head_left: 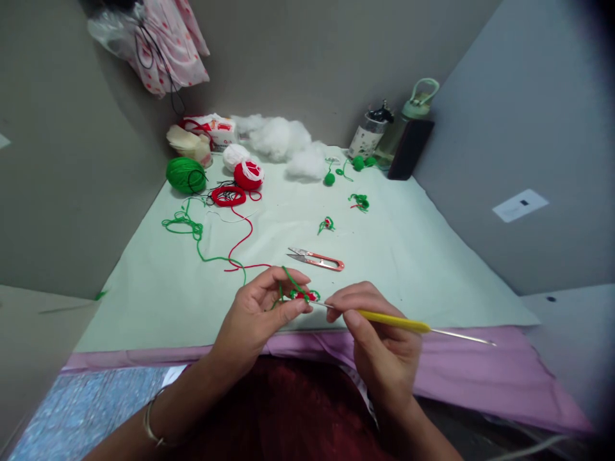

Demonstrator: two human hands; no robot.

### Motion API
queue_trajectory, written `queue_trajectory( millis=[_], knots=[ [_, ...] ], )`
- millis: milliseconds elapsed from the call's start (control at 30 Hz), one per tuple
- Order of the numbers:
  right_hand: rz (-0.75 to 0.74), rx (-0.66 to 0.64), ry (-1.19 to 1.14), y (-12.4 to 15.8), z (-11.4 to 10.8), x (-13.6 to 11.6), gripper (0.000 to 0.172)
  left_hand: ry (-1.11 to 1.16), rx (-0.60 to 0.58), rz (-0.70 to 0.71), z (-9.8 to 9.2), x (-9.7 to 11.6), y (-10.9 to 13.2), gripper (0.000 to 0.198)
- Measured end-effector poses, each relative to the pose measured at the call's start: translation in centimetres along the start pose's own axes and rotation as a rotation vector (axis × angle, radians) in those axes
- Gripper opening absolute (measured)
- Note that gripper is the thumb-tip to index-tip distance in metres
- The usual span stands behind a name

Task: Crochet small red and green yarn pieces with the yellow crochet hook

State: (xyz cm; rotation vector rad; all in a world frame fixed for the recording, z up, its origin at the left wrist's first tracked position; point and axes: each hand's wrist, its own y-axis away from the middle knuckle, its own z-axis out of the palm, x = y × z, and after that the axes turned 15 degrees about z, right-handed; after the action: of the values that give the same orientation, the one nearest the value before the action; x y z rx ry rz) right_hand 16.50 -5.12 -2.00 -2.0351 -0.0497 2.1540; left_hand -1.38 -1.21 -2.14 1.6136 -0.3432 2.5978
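A green yarn ball (186, 175) sits at upper left of the frame, with a red-and-white yarn ball (248, 175) to its right. At lower centre, the left hand (262, 306) pinches a small red-and-green crocheted piece (306, 296) between thumb and fingers. Orange-handled thread snips (323, 260) lie just above. Right of centre, the right hand's (379, 336) fingers grip a yellow-handled crochet hook (394, 321), its tip at the piece.
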Motion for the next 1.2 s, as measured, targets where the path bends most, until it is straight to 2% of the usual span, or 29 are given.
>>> queue_trajectory(
  millis=[333,500,800,900,1067,1200],
  knots=[
    [-0.009,-0.003,0.029,0.1,-0.1,0.1,0.025,0.041,-0.006,0.016,0.0,-0.1,0.0,0.015],
    [-0.062,-0.02,0.03,-0.1,-0.2,0.3,0.025,0.046,-0.016,0.021,-0.2,-0.3,0.0,0.016],
    [-0.107,0.019,0.049,0.0,-0.1,0.2,0.027,-0.059,-0.012,0.021,-0.1,0.0,0.1,0.025],
    [-0.161,0.053,0.152,0.2,-0.2,0.0,0.028,-0.089,0.002,0.017,0.1,0.2,0.1,0.024],
    [-0.349,0.071,0.398,0.4,-0.2,-0.6,0.035,-0.155,0.034,0.072,0.4,0.5,0.0,0.023],
    [-0.349,0.051,0.419,0.4,0.0,-0.9,0.035,-0.195,0.047,0.121,0.6,0.8,0.0,0.024]
  ],
)
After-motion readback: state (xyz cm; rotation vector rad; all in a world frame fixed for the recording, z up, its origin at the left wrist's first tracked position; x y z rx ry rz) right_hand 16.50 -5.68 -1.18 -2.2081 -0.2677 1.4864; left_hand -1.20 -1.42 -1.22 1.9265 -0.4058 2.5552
